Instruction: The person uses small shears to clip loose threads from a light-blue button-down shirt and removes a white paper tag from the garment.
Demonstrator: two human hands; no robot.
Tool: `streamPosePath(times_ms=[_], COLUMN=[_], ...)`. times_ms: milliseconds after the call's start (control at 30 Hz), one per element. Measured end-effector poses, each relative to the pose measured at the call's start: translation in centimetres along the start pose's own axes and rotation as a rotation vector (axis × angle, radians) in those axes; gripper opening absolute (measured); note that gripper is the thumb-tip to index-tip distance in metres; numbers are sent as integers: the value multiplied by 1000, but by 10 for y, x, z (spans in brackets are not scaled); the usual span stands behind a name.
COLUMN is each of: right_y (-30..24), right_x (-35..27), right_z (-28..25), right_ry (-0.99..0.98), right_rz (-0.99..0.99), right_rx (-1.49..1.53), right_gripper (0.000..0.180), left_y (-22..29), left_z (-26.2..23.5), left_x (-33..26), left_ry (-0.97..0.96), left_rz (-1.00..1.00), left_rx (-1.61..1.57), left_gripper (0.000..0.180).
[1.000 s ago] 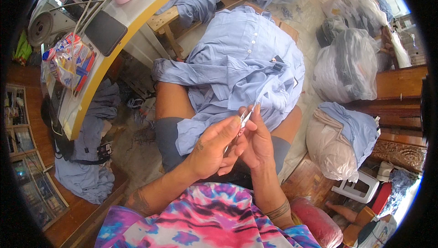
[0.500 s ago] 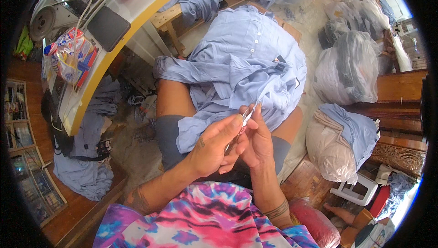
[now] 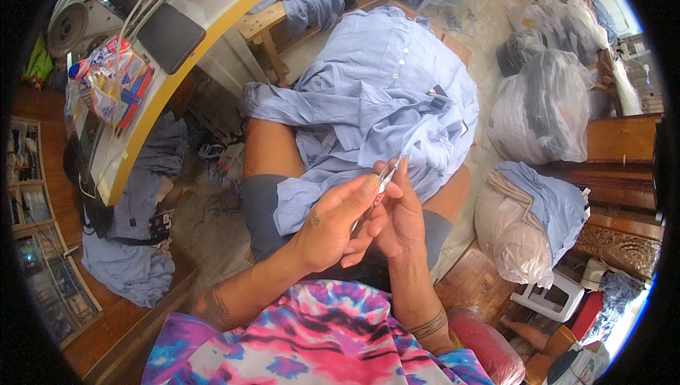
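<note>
Two hands: both meet near the picture centre, above the lap, fingers bunched together around one small tool.
Left hand (image 3: 333, 225): thumb and forefinger are pressed together on the lower part of the thin metal tool (image 3: 383, 178); the other fingers curl below it.
Right hand (image 3: 402, 213): it stands just beside the left one, touching it; the fingertips are closed near the tool's top, but I cannot tell if they pinch the tool, a thread or a fold of cloth.
Tool: slim and shiny, like tweezers or a thread snip; its exact kind is too small to tell.
Long axis: it runs from about 7 o'clock to 1 o'clock; the free tip points toward 1 o'clock, at the shirt.
Light blue shirt (image 3: 375, 94): it lies crumpled over the person's knees, at 12 o'clock from the hands, its row of white buttons facing up.
Progress: in my judgement the fine work at the hands is in the middle; no finished pile can be told apart.
Around: more blue garments (image 3: 127, 264) lie on the floor at 9 o'clock, filled plastic bags (image 3: 542, 105) at 2 o'clock, a worktable (image 3: 212, 20) at 11 o'clock.
</note>
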State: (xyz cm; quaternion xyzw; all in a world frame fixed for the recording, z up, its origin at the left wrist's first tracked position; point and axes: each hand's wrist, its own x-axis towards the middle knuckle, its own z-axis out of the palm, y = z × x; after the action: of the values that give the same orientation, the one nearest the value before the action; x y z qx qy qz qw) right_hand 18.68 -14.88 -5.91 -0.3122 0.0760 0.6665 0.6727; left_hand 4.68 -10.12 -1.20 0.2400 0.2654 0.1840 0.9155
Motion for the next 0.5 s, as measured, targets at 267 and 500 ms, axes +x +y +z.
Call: streamPosePath(times_ms=[267,500], right_y=[2,5], right_x=[1,5], right_z=[1,-8], right_ry=[-1,-14], right_rz=[0,-36], right_rx=[-38,-50], right_gripper=[34,31], left_y=[-2,1], left_z=[-2,-2], left_x=[0,-1], left_ry=[24,68], left_rz=[2,-24], left_rx=[-13,14], left_gripper=[55,54])
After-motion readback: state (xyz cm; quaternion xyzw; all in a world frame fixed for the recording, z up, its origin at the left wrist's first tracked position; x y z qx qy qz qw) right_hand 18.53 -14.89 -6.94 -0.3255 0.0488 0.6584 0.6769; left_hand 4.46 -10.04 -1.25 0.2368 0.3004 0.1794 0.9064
